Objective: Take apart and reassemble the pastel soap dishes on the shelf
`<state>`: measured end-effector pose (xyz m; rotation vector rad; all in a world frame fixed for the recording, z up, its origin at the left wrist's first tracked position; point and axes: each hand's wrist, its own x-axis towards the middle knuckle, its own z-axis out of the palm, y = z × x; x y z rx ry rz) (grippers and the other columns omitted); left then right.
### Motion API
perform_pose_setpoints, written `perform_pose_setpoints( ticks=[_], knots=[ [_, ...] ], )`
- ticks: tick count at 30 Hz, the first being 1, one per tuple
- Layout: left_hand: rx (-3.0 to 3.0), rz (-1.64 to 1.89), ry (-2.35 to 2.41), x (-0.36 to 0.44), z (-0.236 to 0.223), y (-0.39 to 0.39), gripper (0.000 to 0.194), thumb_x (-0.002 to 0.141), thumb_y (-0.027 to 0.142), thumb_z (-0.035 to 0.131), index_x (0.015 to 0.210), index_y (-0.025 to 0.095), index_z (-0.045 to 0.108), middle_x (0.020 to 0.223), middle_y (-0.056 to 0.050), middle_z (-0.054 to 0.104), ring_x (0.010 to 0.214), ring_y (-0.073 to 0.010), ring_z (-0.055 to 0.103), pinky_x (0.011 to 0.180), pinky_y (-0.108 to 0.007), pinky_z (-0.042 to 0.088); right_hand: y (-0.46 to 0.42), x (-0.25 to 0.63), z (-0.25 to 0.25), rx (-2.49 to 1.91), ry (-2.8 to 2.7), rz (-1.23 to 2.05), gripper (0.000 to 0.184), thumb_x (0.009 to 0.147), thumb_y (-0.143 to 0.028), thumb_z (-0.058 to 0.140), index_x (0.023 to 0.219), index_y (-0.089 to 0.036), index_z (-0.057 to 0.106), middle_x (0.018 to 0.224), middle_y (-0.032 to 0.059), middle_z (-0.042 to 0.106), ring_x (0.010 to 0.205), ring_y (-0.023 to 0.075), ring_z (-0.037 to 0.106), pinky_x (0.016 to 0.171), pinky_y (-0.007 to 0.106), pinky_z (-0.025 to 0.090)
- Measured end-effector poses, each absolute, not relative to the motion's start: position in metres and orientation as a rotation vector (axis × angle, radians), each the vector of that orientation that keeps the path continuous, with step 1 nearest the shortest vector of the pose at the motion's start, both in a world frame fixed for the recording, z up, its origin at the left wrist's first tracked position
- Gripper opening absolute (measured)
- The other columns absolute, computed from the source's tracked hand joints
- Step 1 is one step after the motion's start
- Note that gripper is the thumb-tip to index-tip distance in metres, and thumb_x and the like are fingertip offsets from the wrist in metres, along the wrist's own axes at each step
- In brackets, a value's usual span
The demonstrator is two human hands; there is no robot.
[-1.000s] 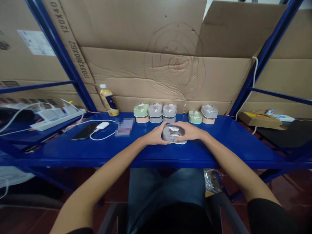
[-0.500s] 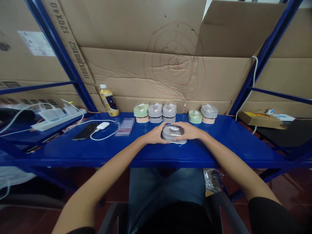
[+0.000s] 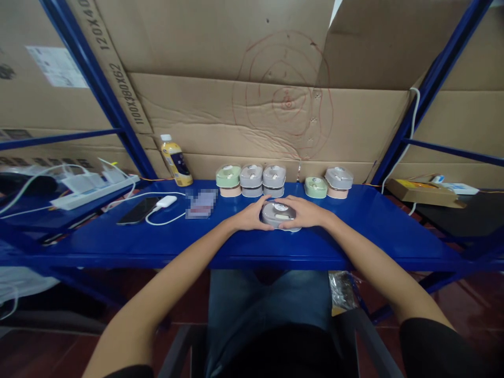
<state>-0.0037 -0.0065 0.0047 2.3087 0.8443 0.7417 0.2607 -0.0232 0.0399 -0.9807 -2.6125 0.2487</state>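
Observation:
A small grey lidded container rests on the blue shelf in front of me. My left hand curls around its left side and my right hand wraps its right side, so both grip it. Behind it, against the cardboard, stands a row of three similar containers, one green-topped and two grey. Two more, a low green one and a grey one on a pink base, sit to the right.
A yellow drink bottle stands at the back left. A phone with a white charger and cable lies left, near a power strip. A flat brown box sits right. Blue rack posts flank the shelf.
Almost nothing has changed. Both hands stay on the grey container; the view has tipped very slightly.

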Motion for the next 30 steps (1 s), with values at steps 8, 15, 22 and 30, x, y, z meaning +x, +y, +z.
perform_pose_setpoints(
  ticks=[8, 15, 22, 30],
  knots=[
    [2.321, 0.819, 0.901, -0.009, -0.008, 0.007, 0.099, 0.079, 0.037, 0.081, 0.161, 0.018, 0.028, 0.149, -0.020, 0.057, 0.137, -0.0364, 0.060, 0.118, -0.058, 0.048, -0.017, 0.296, 0.047, -1.025, -2.701, 0.353, 0.124, 0.058, -0.065, 0.095, 0.164, -0.027, 0.042, 0.153, 0.0146, 0.060, 0.138, 0.0427, 0.058, 0.113, 0.055, 0.051],
    [2.399, 0.965, 1.114, -0.004, -0.009, 0.008, 0.071, 0.088, 0.036, 0.069, 0.150, 0.016, 0.041, 0.133, -0.015, 0.064, 0.123, -0.0302, 0.066, 0.113, -0.052, 0.053, -0.007, 0.325, 0.053, -1.479, -2.558, 0.092, 0.096, 0.054, -0.052, 0.100, 0.139, -0.020, 0.069, 0.150, 0.0211, 0.061, 0.139, 0.0514, 0.054, 0.112, 0.060, 0.049],
    [2.431, 0.938, 1.145, -0.004, -0.006, 0.008, 0.063, 0.090, 0.039, 0.066, 0.144, 0.013, 0.045, 0.127, -0.016, 0.065, 0.118, -0.0301, 0.066, 0.107, -0.051, 0.055, 0.017, 0.295, 0.059, -1.626, -2.515, -0.571, 0.065, 0.086, -0.058, 0.077, 0.129, -0.009, 0.072, 0.135, 0.0262, 0.065, 0.136, 0.0426, 0.055, 0.118, 0.053, 0.040],
    [2.405, 0.970, 1.150, -0.004, -0.007, 0.009, 0.062, 0.089, 0.039, 0.067, 0.142, 0.016, 0.047, 0.127, -0.015, 0.064, 0.120, -0.0311, 0.066, 0.107, -0.052, 0.055, 0.052, 0.277, 0.057, -1.712, -2.336, -0.709, 0.064, 0.090, -0.045, 0.073, 0.137, -0.003, 0.062, 0.144, 0.0297, 0.058, 0.141, 0.0418, 0.048, 0.121, 0.051, 0.032]
  ],
)
